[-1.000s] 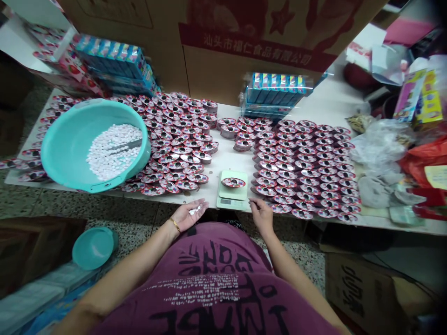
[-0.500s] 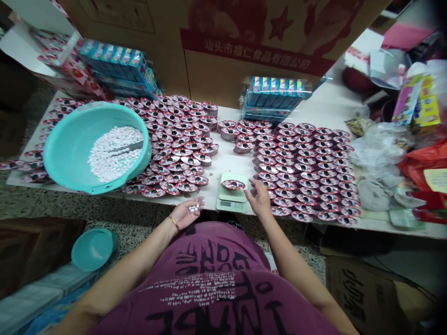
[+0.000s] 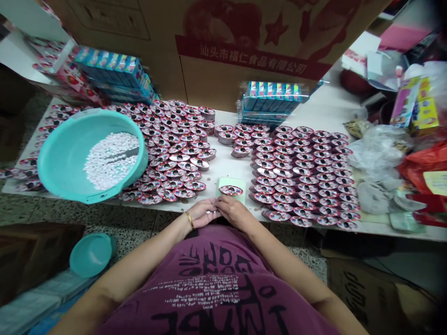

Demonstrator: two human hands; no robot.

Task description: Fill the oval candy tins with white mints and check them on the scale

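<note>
My left hand (image 3: 199,215) lies palm up at the table's front edge, cupped round a few small white candies (image 3: 209,212). My right hand (image 3: 236,213) has come across to it, and its fingertips pinch at the candies in that palm. Just behind both hands stands a small pale green scale (image 3: 240,184) with one oval printed cup (image 3: 230,190) on its plate. A teal basin (image 3: 66,153) at the left holds a heap of the same white candies (image 3: 108,160) and a scoop.
Several oval cups lie in rows left (image 3: 174,153) and right (image 3: 300,172) of the scale. Blue boxed packs (image 3: 268,100) and a big cardboard box (image 3: 244,51) stand behind. Plastic bags (image 3: 380,149) clutter the right end. A small teal bowl (image 3: 91,255) sits on the floor.
My right hand has left the cup on the scale and swung left to my left palm. My left hand has shifted slightly right, toward the scale.
</note>
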